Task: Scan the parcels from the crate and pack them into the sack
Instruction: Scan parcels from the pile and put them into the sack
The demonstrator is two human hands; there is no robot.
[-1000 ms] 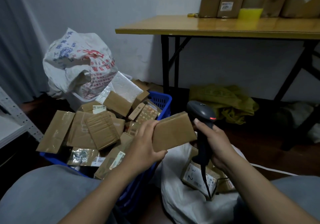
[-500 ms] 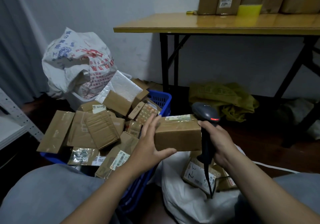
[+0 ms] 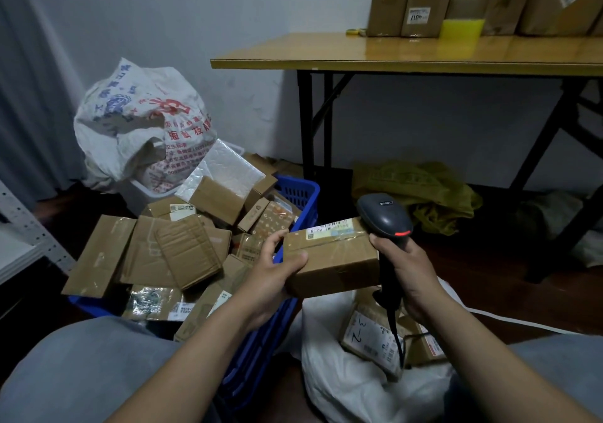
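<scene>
dim room | glare on tabletop (image 3: 424,51) | edges bowed | corners dark

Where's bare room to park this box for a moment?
The tabletop is bare from its left edge to the row of boxes. Floor between the sack and the table leg is open. The crate is heaped full.

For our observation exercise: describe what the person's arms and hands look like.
Both forearms are bare to the picture's lower edge; no sleeve shows. The left hand and right hand wear no gloves, rings, watch or bracelet that I can see.
</scene>
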